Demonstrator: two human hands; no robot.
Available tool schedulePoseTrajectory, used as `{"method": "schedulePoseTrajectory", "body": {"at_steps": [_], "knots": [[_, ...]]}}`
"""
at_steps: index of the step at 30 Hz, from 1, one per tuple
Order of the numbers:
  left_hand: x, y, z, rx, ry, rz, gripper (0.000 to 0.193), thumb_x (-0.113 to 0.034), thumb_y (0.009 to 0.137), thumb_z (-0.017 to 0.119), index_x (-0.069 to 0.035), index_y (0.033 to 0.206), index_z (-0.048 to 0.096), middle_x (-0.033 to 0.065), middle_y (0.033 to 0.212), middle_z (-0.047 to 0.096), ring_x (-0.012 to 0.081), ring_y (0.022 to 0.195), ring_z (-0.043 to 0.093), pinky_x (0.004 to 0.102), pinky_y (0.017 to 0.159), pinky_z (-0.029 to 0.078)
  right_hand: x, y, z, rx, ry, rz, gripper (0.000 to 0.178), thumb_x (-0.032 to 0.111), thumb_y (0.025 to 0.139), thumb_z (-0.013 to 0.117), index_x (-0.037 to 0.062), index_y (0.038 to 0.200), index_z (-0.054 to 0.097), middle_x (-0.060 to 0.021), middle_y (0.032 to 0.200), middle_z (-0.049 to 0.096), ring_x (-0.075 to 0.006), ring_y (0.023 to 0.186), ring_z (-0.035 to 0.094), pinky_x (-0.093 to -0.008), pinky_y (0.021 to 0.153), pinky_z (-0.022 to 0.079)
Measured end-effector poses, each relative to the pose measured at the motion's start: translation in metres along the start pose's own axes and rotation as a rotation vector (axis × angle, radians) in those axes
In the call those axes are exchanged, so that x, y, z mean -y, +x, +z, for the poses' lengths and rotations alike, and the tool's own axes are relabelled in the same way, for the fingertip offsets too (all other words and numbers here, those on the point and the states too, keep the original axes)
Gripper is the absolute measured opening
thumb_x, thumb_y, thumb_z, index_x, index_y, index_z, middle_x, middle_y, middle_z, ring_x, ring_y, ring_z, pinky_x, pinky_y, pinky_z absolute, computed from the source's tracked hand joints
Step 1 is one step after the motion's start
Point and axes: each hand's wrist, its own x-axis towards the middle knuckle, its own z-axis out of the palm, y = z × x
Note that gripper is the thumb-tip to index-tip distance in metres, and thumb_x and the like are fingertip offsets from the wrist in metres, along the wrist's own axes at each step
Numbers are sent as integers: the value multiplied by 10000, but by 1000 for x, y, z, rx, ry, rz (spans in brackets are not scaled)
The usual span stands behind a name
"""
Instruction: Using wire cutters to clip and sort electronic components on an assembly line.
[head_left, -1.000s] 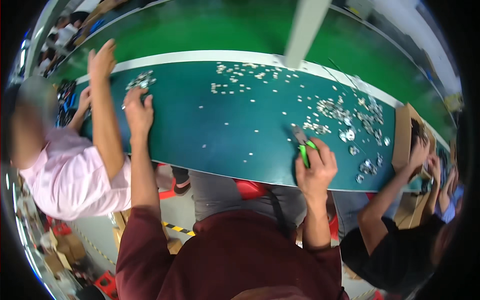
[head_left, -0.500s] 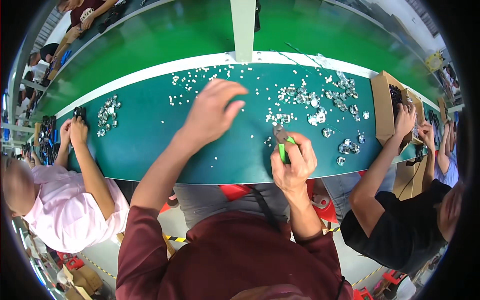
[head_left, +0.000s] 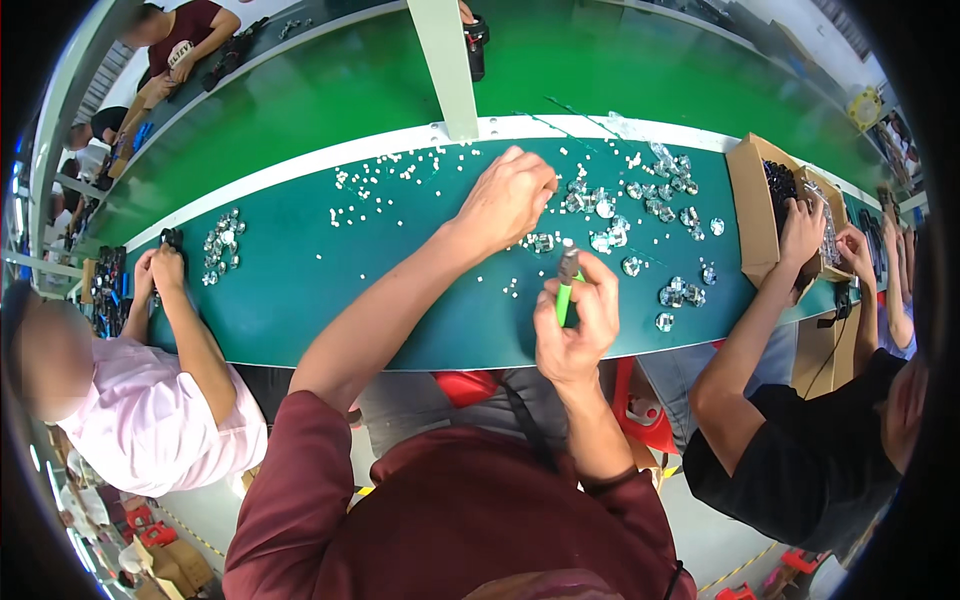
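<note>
My right hand (head_left: 582,335) is closed around green-handled cutting pliers (head_left: 568,270), their jaws pointing away from me. A small white piece shows at the jaw tip. My left hand (head_left: 508,200) is over the far middle of the table with its fingers curled together; what they hold, if anything, is hidden. Just right of it lie clear, round plastic parts (head_left: 603,207) in loose clusters. A single clear part (head_left: 543,242) sits between my two hands. Many tiny white pieces (head_left: 380,172) are scattered across the far side of the dark green tabletop (head_left: 430,330).
More clear parts (head_left: 222,242) are grouped at the left, near a co-worker in pink. At the right, a co-worker in black reaches into a cardboard box (head_left: 750,205) of dark parts. A green conveyor belt (head_left: 300,125) and pale post (head_left: 443,75) stand beyond the table.
My left hand has moved right and its fingers have curled in. The pliers are turned more upright, with a white piece at their tip. The view has shifted slightly.
</note>
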Motion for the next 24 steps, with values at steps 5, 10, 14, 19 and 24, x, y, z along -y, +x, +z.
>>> {"method": "schedulePoseTrajectory", "body": {"at_steps": [5, 10, 14, 19, 24], "knots": [[-6, -24, -24, -95, 68, -24, 97, -9, 841, 671, -23, 936, 668, 131, 1005, 685, 345, 1002, 615, 435, 890, 508, -1, 37, -5, -16, 380, 177, 157, 54, 892, 657, -25, 1017, 604, -196, 1245, 603, -204, 1020, 589, -321, 855, 489], [-3, -23, -16, -93, 189, -14, 252, -144, 826, 743, -63, 1060, 696, 120, 1108, 650, 331, 1087, 570, 461, 935, 454, 11, 82, 3, 95, 768, 274, 81, 10, 937, 651, -6, 977, 583, -96, 1103, 652, -60, 785, 555, -214, 686, 465], [-5, -19, 2, -23, 197, -74, 247, -157, 808, 756, -82, 1039, 711, 114, 1086, 634, 307, 1124, 548, 427, 958, 427, 40, 91, -1, 149, 538, 130, 63, 3, 923, 637, -15, 958, 588, -181, 1126, 643, -155, 903, 637, -302, 785, 541], [-13, -29, -9, -114, 53, -40, 222, -83, 777, 741, -59, 989, 678, 124, 1005, 677, 311, 1063, 596, 441, 914, 430, 49, 61, -11, 177, 532, 173, 86, 24, 905, 657, -22, 946, 598, -185, 1164, 644, -153, 914, 645, -280, 794, 514], [-61, -68, -67, -138, -513, -304, 270, -11, 870, 672, -3, 1139, 645, 133, 972, 725, 223, 883, 714, 359, 801, 570, 46, 32, -21, 247, 433, 175, 90, 5, 849, 714, -42, 900, 656, -178, 1088, 686, -186, 928, 637, -305, 807, 511]]}}
